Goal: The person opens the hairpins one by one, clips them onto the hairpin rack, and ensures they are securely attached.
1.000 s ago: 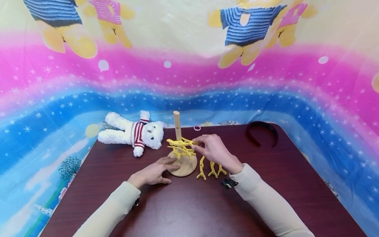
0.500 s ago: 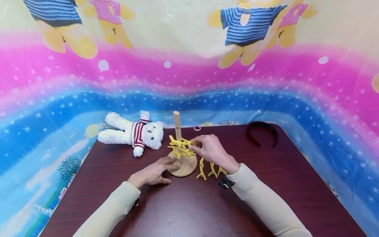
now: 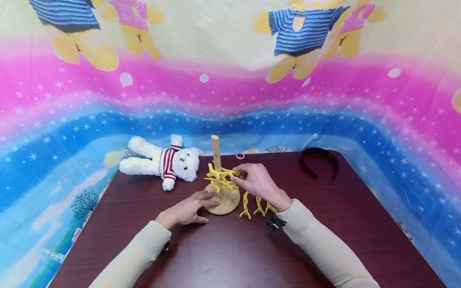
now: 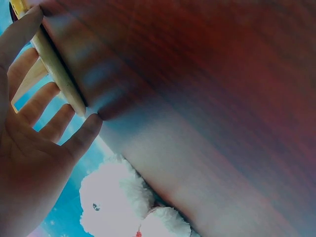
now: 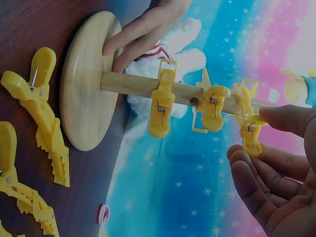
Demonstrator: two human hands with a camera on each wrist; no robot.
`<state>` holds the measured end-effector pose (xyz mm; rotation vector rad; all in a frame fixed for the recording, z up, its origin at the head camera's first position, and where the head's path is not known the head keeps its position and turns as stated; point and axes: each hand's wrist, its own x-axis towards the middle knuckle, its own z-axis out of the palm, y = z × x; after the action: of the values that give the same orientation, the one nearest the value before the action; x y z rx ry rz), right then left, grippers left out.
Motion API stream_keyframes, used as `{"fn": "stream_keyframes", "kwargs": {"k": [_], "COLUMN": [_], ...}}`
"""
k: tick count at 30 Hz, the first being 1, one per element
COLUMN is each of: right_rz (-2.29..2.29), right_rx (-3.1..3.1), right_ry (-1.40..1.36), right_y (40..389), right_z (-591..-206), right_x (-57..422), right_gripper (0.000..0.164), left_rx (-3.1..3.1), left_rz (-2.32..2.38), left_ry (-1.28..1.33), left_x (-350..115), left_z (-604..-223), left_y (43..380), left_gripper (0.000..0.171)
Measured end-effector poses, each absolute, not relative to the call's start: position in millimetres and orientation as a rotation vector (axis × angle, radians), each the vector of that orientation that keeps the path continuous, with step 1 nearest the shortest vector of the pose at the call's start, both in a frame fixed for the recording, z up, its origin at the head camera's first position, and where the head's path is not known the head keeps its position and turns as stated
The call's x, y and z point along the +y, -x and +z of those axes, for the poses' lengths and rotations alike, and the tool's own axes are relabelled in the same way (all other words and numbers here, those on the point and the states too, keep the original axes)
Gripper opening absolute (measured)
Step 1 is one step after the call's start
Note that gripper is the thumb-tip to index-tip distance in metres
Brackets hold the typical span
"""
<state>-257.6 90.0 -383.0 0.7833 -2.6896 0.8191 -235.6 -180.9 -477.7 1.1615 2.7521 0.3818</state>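
Note:
A wooden post [image 3: 216, 150] stands upright on a round wooden base [image 3: 227, 205]. Three yellow alligator hair clips are clamped on or against the post in the right wrist view: the lowest clip [image 5: 160, 106], a middle clip [image 5: 213, 108] and an upper clip [image 5: 251, 136]. My right hand [image 3: 261, 183] pinches the handles of that upper clip between thumb and fingers, its jaws at the post. My left hand [image 3: 189, 207] rests its spread fingers on the base's left side. In the left wrist view, the left fingers [image 4: 44, 101] lie extended along the base's edge.
Right of the base lie several loose yellow clips [image 3: 245, 206] on the dark table [image 3: 223, 256]. A white teddy bear [image 3: 167, 162] in a striped top lies at the back left. A pink hair tie [image 3: 240, 156] is near the back edge, a dark red headband [image 3: 319, 162] at the back right.
The right hand and forearm have shifted slightly left, and the yellow clips at the post have turned a little. The left hand has stayed on the base.

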Motion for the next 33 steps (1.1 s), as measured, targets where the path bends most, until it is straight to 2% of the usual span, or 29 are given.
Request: {"fn": "stream_keyframes", "kwargs": {"k": [7, 24, 33], "right_rz": [0.821, 0.828, 0.786], "right_rx": [-2.735, -2.746, -2.707], "right_ry": [-0.747, -0.748, -0.778], "right_y": [257.1, 259.4, 258.1], "right_z": [-384.3, -388.3, -384.9], "right_x": [90.8, 92.6, 92.1], "right_gripper": [0.035, 0.036, 0.027], "left_rx": [2.757, 2.758, 2.751], "left_rz": [0.376, 0.380, 0.384], "left_ry": [-1.165, -1.181, -1.168], "left_x": [-180.6, -180.6, -180.6], "left_z": [-478.3, -477.4, -477.7], "left_y": [235.2, 235.6, 235.7], "left_gripper": [0.064, 0.064, 0.064]}}
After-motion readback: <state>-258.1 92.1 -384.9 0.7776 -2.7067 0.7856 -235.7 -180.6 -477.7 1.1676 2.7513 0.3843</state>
